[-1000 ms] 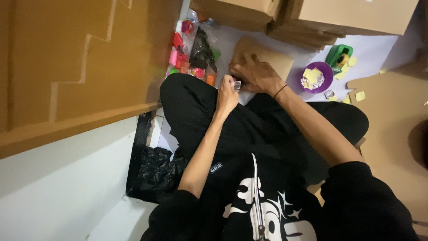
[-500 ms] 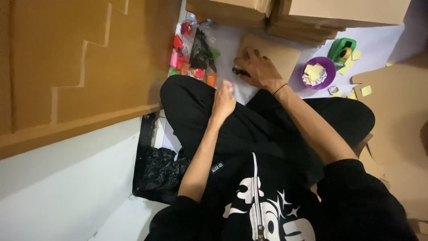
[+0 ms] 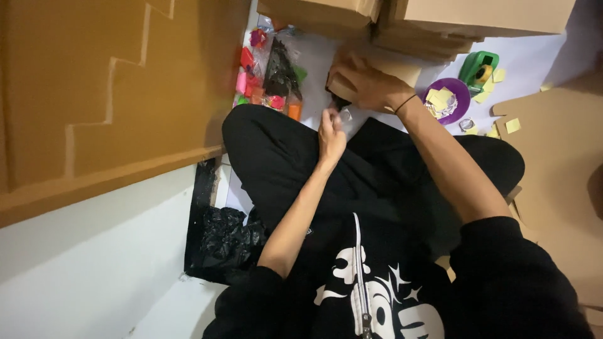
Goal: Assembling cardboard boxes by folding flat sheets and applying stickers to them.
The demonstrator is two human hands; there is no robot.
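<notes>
I sit cross-legged in black clothes. My right hand [image 3: 367, 81] reaches forward and grips the near edge of a flat brown cardboard piece [image 3: 402, 70] lying on the white sheet in front of my knees. A small dark thing [image 3: 339, 100] shows under its fingers; I cannot tell what it is. My left hand [image 3: 330, 133] rests just behind it over my left knee, fingers pinched on a small shiny clear scrap [image 3: 345, 114]. The two hands are almost touching.
Stacked cardboard boxes [image 3: 440, 19] stand beyond the hands. Bags of colourful bits [image 3: 270, 69] lie to the left, a purple bowl of yellow paper squares [image 3: 447, 99] and a green tape dispenser [image 3: 477, 66] to the right. A large cardboard panel [image 3: 113, 94] leans at left; a black bag [image 3: 226, 235].
My right hand has slid forward onto the cardboard piece, away from my body. My left hand stayed by the knee with its scrap. The view has tilted slightly.
</notes>
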